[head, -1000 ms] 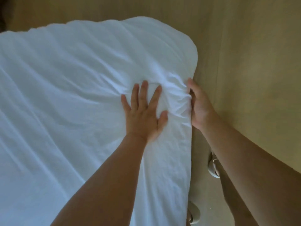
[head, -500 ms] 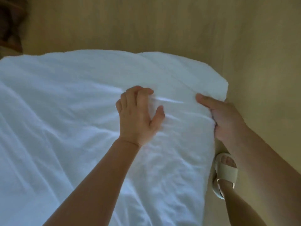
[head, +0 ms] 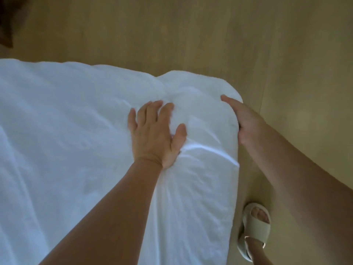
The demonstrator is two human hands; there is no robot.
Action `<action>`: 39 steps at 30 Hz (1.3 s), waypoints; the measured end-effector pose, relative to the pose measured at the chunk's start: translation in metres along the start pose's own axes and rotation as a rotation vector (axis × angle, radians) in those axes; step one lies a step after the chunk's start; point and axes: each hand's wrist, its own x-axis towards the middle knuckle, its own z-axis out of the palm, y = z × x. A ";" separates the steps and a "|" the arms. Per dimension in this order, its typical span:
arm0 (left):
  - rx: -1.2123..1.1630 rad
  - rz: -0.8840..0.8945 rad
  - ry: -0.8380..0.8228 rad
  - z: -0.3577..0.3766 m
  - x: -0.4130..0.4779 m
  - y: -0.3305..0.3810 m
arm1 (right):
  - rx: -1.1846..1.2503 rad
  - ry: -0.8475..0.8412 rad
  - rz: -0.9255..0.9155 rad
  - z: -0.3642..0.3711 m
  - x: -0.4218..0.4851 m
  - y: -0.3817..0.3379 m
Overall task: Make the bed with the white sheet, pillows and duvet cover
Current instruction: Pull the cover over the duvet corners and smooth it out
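Observation:
A wrinkled white sheet (head: 66, 121) covers the mattress, and its rounded corner lies at the upper right. My left hand (head: 156, 134) presses palm-down on the sheet just inside that corner, fingers spread and a little blurred. My right hand (head: 246, 121) holds the sheet at the mattress's right edge. Its thumb lies on top and its fingers are hidden down the side. Creases run from between the two hands toward me. No pillows or duvet cover are in view.
A light wooden floor (head: 191, 35) surrounds the bed beyond and to the right. My foot in a pale sandal (head: 256, 226) stands close to the bed's right side. Something dark (head: 9, 20) sits at the top left corner.
Both hands have moved along the right edge toward the bed's corner. My left hand went from flat to curled and now lies spread on the sheet again.

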 end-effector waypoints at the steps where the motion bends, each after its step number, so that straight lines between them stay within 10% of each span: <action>1: -0.002 0.003 0.001 0.000 0.000 -0.001 | 0.031 0.028 -0.029 -0.006 0.000 -0.001; 6: -0.013 0.027 -0.069 0.001 0.005 -0.001 | 0.089 0.264 -0.006 -0.017 0.007 0.041; 18: -0.062 0.025 -0.053 0.006 0.008 -0.007 | 0.112 -0.151 0.089 -0.032 -0.045 0.072; 25: -0.148 -0.073 -0.023 -0.016 -0.006 0.007 | 0.012 -0.003 -0.030 -0.001 -0.107 0.048; 31: -1.025 -0.455 0.159 -0.063 -0.144 0.070 | -0.024 0.073 0.072 0.055 -0.172 0.046; 35: -0.735 -0.603 0.237 -0.088 -0.242 0.080 | -0.027 -0.039 0.091 0.113 -0.212 0.071; 39: -0.700 -0.996 -0.031 -0.096 -0.263 0.060 | -0.298 0.034 -0.054 0.155 -0.237 0.091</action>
